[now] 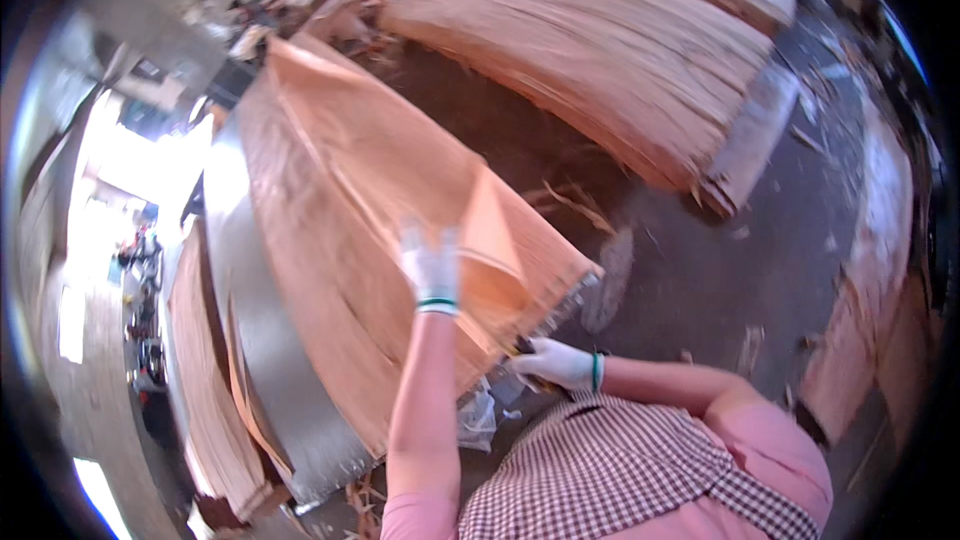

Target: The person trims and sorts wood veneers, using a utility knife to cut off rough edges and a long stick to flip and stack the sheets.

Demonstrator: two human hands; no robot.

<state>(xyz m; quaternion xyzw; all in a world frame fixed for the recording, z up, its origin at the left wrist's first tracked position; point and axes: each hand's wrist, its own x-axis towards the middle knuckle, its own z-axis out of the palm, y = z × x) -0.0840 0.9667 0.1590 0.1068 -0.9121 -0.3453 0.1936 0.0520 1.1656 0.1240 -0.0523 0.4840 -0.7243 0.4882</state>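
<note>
Lying on metal table [262, 360]: veneer stack [370, 240]; littered floor [700, 260].

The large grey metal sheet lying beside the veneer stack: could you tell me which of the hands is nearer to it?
Left. The left hand rests on top of the veneer stack, closer to the grey metal sheet. The right hand grips the stack's near corner, farther away.

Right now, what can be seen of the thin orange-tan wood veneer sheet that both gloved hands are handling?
The thin orange-tan wood veneer sheet looks like pale peeled wood with fine grain, long and flexible. It lies atop a stack of similar sheets and its near end bends upward in a fold. The left hand in a white glove presses on it; the right hand, gloved too, grips its ragged near edge.
</note>
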